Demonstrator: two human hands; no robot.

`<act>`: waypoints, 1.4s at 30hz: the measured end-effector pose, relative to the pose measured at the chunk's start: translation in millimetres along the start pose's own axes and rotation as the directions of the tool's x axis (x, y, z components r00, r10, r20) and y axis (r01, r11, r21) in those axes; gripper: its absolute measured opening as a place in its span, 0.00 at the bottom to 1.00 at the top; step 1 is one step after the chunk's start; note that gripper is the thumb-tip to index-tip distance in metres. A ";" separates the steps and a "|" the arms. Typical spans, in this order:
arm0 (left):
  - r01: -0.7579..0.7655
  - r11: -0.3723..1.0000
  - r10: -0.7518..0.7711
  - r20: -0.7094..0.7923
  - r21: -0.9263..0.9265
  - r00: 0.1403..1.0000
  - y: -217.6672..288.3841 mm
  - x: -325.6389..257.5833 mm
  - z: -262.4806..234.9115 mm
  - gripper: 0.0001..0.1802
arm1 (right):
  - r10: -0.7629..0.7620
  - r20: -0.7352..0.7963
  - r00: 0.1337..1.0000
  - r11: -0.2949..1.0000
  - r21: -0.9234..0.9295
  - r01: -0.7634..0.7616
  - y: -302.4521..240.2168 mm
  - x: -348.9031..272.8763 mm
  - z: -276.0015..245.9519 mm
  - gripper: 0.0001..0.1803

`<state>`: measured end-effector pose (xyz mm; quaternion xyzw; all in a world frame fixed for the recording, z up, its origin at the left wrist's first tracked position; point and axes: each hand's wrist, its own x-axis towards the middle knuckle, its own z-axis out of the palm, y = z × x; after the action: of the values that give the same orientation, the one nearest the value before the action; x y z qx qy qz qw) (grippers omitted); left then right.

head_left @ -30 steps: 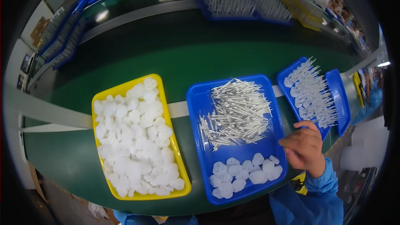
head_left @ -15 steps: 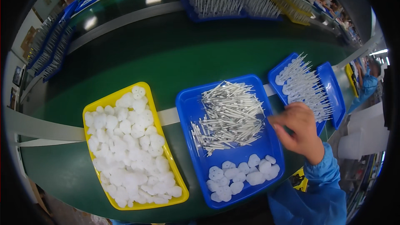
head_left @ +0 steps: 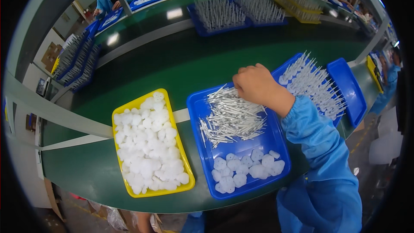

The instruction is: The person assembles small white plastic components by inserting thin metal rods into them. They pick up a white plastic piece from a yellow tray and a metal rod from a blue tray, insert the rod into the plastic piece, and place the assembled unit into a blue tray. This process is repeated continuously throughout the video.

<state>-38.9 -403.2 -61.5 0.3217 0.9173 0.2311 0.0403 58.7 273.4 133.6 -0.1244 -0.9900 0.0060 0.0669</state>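
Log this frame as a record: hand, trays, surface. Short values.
right hand: curled hand over the middle tray's far end; grip hidden
middle tray: blue tray; thin white-and-grey sticks at far side, flat white pieces at near side
left tray: yellow tray heaped with white pieces
right tray: sticks standing in white pieces
surface: green tabletop
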 end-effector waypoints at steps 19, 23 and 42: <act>-0.635 0.772 0.629 0.161 -0.015 0.761 368.1 174.2 -14.1 0.19 | 0.069 -0.208 0.976 0.730 0.677 0.093 -42.0 -176.1 -21.7 0.09; -0.560 0.809 0.587 0.196 -0.179 0.785 361.3 183.1 -16.0 0.19 | 0.080 -0.136 0.988 0.773 0.633 0.024 -37.0 -162.7 -4.9 0.09; -0.278 0.662 0.368 -0.021 -0.696 0.930 405.8 221.5 14.0 0.03 | 0.002 -0.384 0.923 0.729 0.633 0.262 -41.3 -125.5 -9.8 0.12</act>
<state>21.3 15.7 125.2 0.4547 0.6892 0.5378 0.1705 170.3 202.3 128.0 -0.0197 -0.8970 0.3357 0.2868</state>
